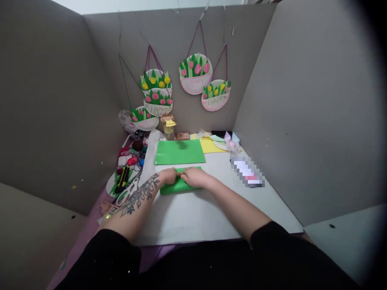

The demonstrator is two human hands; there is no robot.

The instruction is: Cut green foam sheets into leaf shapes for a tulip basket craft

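Observation:
A folded sheet of green paper (pixel 181 186) lies on the white work surface in front of me. My left hand (pixel 168 176) presses on its left part with curled fingers. From the other side, my right hand (pixel 193 177) bears down on the same paper, its fingers pointing left. The two hands meet near the paper's far edge, with index fingers and thumbs close together. Just beyond them lies a flat stack of green paper (pixel 180 152), apart from the hands.
White scissors (pixel 128 191) and a black-yellow cutter (pixel 122 179) lie left among coloured bits. A cup (pixel 168 127) stands behind the stack, yellow paper (pixel 213 146) beside it. At right lies a blurred phone (pixel 248 172). Flower-decorated paper plates (pixel 196 85) hang on the grey partition (pixel 254 36).

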